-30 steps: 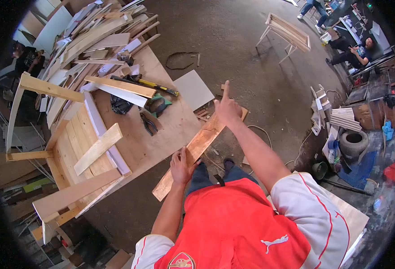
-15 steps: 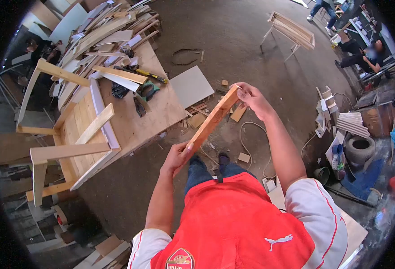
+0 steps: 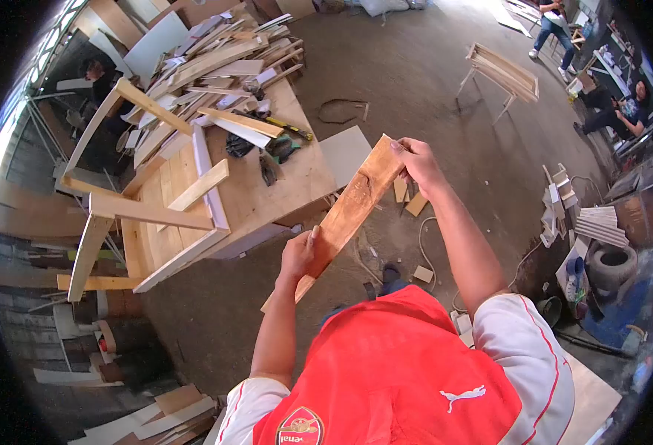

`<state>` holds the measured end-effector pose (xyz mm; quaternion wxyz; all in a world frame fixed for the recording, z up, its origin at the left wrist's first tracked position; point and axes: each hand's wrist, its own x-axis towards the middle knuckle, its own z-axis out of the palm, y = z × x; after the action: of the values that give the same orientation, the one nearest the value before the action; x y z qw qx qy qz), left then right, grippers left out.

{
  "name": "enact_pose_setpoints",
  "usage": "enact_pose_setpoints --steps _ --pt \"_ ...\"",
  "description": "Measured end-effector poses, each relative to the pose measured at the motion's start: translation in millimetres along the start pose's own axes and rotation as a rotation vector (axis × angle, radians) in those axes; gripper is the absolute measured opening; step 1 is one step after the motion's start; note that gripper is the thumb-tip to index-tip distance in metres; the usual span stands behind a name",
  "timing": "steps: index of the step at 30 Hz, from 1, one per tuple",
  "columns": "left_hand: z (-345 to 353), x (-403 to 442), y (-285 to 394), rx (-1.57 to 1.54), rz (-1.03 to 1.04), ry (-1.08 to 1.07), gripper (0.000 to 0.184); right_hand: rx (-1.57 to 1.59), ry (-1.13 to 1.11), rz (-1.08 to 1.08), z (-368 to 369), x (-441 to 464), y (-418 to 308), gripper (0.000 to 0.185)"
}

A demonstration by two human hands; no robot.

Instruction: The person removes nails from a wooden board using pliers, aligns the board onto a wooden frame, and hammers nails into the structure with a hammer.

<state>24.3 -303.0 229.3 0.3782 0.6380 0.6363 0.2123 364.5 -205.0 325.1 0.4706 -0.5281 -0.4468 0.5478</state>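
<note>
A flat wooden board (image 3: 356,196) with a dark knot slants across the space before my body, its broad face turned up. Its upper end is gripped by my right hand (image 3: 417,165), thumb on top and fingers around the edge. My left hand (image 3: 300,254) is closed on the board's side nearer its lower end. Left of the board, a wooden frame with legs (image 3: 171,178) lies upturned on the workbench (image 3: 297,174). Pliers (image 3: 268,169), a yellow and black tool (image 3: 289,127) and a green tool (image 3: 282,148) rest on the bench.
Scrap wood (image 3: 222,67) is heaped on the bench. A small wooden stand (image 3: 501,70) is on the floor, beyond offcuts and a cable (image 3: 424,245). A tire (image 3: 613,267) lies at right. One person (image 3: 627,111) sits at right, another (image 3: 554,33) behind, a third (image 3: 104,78) at left.
My right hand has gone from pointing to gripping the board's upper end. The board was raised and turned edge-on, then its broad face came back into view. The view has shifted.
</note>
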Motion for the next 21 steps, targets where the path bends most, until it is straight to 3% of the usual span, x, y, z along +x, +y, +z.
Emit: enact_pose_setpoints --steps 7,21 --pt "-47.6 -59.4 -22.0 0.117 -0.103 0.203 0.066 0.223 0.029 -0.034 100.7 -22.0 10.3 0.033" --pt "-122.7 -160.5 -123.8 0.028 -0.245 0.470 0.066 0.197 -0.039 -0.038 292.9 -83.4 22.6 0.031"
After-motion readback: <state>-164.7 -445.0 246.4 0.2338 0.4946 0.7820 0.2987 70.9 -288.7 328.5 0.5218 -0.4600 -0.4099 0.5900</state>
